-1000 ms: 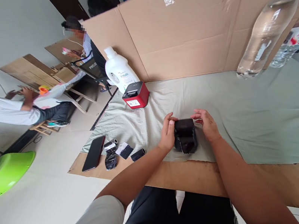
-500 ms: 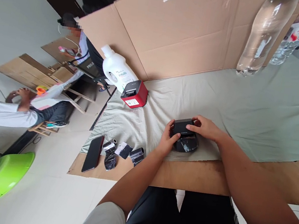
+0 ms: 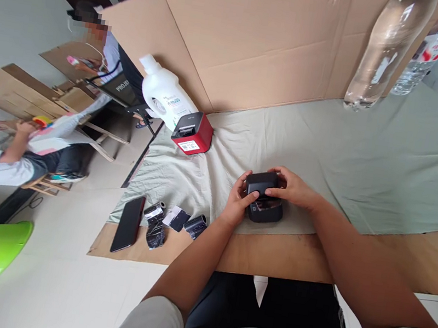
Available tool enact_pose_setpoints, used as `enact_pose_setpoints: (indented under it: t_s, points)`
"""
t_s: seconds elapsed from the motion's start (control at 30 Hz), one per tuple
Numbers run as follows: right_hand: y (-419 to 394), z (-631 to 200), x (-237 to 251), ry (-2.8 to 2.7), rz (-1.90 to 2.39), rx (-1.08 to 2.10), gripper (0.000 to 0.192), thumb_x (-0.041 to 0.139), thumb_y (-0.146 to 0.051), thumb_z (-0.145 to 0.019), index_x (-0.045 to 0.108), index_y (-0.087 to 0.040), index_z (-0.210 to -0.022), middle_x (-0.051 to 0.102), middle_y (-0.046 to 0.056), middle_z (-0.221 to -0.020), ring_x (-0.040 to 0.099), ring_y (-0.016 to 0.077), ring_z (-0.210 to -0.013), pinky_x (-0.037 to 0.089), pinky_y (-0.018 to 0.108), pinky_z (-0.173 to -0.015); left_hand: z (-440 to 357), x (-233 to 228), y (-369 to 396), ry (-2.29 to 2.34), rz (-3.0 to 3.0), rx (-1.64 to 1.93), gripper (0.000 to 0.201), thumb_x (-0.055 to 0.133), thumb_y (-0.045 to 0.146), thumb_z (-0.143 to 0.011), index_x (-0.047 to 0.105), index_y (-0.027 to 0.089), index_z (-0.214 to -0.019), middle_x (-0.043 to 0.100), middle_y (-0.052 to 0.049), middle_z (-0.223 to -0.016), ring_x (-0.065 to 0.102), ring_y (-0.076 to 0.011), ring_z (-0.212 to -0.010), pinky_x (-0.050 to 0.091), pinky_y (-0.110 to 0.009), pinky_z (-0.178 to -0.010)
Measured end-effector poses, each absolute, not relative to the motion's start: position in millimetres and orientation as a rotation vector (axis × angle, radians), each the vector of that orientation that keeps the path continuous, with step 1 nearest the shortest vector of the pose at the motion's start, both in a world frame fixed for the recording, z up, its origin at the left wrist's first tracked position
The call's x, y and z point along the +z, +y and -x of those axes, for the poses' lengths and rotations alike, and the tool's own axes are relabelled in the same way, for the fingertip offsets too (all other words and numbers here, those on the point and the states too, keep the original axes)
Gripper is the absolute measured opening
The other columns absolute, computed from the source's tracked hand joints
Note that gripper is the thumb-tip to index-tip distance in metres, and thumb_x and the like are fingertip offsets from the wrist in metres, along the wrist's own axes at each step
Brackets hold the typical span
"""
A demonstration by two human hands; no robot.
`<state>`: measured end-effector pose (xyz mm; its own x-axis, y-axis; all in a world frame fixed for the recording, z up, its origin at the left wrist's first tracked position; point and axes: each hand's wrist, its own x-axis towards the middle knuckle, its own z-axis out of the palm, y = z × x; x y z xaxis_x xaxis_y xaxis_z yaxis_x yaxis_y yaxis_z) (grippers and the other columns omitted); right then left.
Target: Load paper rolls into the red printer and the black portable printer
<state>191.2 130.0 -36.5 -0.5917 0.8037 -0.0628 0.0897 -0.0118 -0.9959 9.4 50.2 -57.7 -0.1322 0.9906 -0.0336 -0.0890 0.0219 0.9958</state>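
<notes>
Black printer (image 3: 264,198): sits on the green cloth (image 3: 388,168) near the table's front edge, clasped between both hands.
Left hand (image 3: 240,203): grasping its left side, thumb on the lid.
Right hand (image 3: 293,188): fingers curled over the lid top.
Risk: a hard press could pinch a fingertip or skid it on the loose cloth.
Left of the hands: paper rolls (image 3: 177,220), phone (image 3: 130,216).
Change: the lid, tilted half a second ago, now looks lower.

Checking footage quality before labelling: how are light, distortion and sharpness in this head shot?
Head view: soft, even daylight with faint shadows; wide-angle lens bends the clear bottle and cardboard wall at the edges; both hands, left hand and right hand, and the black device are sharp; mild sheen on its lower part.
</notes>
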Motion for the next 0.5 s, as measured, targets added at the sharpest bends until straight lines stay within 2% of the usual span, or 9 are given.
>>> enact_pose_setpoints:
  t_s: [0.23,0.33,0.4,0.5]
  points:
    - [128,-185,-37,-1.473,1.091,1.831,0.061,0.081,-0.038,-0.071,0.053,-0.023,-0.123,0.072,0.004,-0.095,0.068,0.0183,-0.083,0.056,0.031,-0.071,-9,-65,52,1.296,-1.068,1.321,0.092,0.071,0.069,-0.07,0.04,0.023,-0.144,0.063,-0.013,-0.128,0.066,-0.0234,-0.108,0.056,-0.033,-0.085]
    - [156,-201,-28,-1.347,1.216,1.713,0.056,0.082,-0.036,-0.07,0.058,-0.021,-0.118,0.073,0.007,-0.097,0.069,0.018,-0.081,0.055,0.029,-0.069,-12,-70,52,1.335,-1.123,1.194,0.086,0.057,0.073,-0.079,0.041,0.019,-0.143,0.067,-0.013,-0.114,0.069,-0.0187,-0.082,0.055,-0.03,-0.065]
    - [189,-222,-22,-1.217,1.347,1.614,0.044,0.077,-0.036,-0.076,0.061,-0.018,-0.113,0.074,0.009,-0.096,0.069,0.0174,-0.077,0.055,0.028,-0.066,-15,-68,50,1.386,-1.237,1.03,0.072,0.055,0.067,-0.084,0.051,0.016,-0.134,0.069,-0.009,-0.098,0.064,-0.0143,-0.066,0.051,-0.027,-0.058]
    - [246,-266,-17,-1.131,1.463,1.426,0.026,0.07,-0.035,-0.082,0.067,-0.015,-0.097,0.072,0.008,-0.082,0.067,0.0163,-0.068,0.054,0.028,-0.062,-20,-60,48,1.512,-1.513,0.812,0.04,0.059,0.047,-0.085,0.065,0.017,-0.112,0.068,-0.003,-0.083,0.059,-0.0129,-0.064,0.049,-0.028,-0.064]
